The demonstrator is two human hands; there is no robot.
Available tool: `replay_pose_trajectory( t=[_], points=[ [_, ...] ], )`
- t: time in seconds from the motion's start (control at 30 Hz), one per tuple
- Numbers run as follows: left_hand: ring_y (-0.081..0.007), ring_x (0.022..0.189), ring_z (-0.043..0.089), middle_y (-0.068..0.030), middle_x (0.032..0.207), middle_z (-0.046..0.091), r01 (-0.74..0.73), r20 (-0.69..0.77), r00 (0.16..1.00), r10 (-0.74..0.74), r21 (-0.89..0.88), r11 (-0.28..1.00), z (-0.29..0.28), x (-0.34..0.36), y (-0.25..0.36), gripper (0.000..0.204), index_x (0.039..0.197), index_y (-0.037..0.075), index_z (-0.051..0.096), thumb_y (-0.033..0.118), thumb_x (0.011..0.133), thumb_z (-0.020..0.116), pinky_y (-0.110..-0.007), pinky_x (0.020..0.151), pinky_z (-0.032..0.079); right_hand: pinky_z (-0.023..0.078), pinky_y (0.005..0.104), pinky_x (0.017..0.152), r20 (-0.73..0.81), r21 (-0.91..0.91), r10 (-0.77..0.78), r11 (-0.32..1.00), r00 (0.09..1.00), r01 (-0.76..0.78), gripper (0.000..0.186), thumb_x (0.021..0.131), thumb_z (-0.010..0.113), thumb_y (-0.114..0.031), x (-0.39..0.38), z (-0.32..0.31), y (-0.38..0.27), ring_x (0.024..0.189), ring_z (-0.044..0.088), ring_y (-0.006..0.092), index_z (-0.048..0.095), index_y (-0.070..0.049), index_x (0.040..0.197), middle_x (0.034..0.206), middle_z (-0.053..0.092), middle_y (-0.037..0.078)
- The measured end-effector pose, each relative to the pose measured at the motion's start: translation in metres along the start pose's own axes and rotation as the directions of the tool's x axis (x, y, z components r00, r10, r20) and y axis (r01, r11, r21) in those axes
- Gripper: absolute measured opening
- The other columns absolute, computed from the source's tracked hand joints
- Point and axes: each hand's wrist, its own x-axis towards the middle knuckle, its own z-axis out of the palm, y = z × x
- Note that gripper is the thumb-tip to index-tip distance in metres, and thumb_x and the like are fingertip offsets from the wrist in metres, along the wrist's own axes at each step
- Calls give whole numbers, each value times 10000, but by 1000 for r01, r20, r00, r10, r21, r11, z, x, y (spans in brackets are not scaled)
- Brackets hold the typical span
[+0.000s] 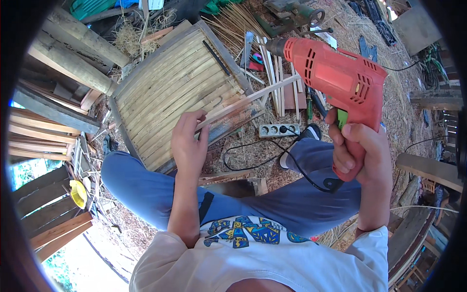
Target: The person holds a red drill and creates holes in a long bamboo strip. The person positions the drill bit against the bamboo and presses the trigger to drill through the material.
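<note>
My right hand [372,156] grips the handle of a red corded drill [335,73], held raised at the right, its chuck pointing left. The index finger lies by the green trigger [342,118]. My left hand [187,143] is closed on the near end of a thin wooden strip [253,97], thumb on one side and fingers on the other. The strip slants up to the right, its far end close below the drill body. Beneath it a slatted wooden panel [165,82] in a dark frame rests tilted before my knees. A short dark rod [216,57] lies on the panel.
A white power strip [278,130] with a black plug and cord [245,168] lies by my right foot. Loose wooden strips [278,82] are strewn beyond it. A green metal machine [292,17] stands at the back. Shavings cover the ground; timber beams [78,61] stand left.
</note>
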Motion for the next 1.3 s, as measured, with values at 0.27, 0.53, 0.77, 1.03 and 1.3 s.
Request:
replay_pose_trajectory(
  t=[0.27, 0.53, 0.77, 1.03, 1.3],
  points=[
    [-321, 911, 719, -109, 1051, 717, -75, 10, 997, 75, 71, 995, 2, 1, -2, 528, 1383, 186, 800, -51, 911, 781, -432, 827, 566, 464, 307, 459, -25, -24, 14, 1000, 1000, -14, 405, 946, 699, -123, -6, -5, 5, 491, 552, 120, 662, 40, 1314, 946, 684, 115],
    [-310, 881, 703, -112, 1021, 730, -92, 17, 996, 91, 70, 993, 3, 0, 0, 343, 1238, 121, 864, -13, 931, 793, -455, 784, 554, 442, 308, 456, 29, -24, 43, 999, 999, -42, 371, 949, 694, -104, -11, -4, 6, 493, 542, 131, 670, 40, 1289, 868, 629, 77],
    [-347, 970, 694, -132, 1020, 758, -202, 68, 978, 197, 66, 977, 0, 2, 0, 248, 1213, 54, 816, 21, 969, 784, -459, 881, 542, 444, 304, 461, 27, -13, 35, 999, 999, -35, 360, 948, 690, -100, -13, -2, 7, 493, 531, 129, 675, 41, 1279, 869, 637, 73],
    [-339, 976, 673, -125, 1059, 724, -181, 84, 981, 177, 32, 983, 8, -1, 0, 189, 1159, 41, 801, 2, 977, 768, -444, 865, 538, 456, 296, 459, 21, -20, 50, 999, 999, -50, 388, 949, 691, -86, -15, -4, 10, 486, 534, 127, 658, 33, 1317, 923, 659, 96],
    [-339, 989, 664, -122, 1070, 698, -206, 170, 967, 188, 97, 974, 6, 0, 3, 259, 1217, 68, 804, 24, 964, 774, -452, 882, 544, 454, 295, 454, 29, -23, 52, 998, 998, -51, 393, 939, 696, -82, -15, -4, 11, 488, 545, 128, 656, 33, 1313, 926, 661, 98]
  ],
)
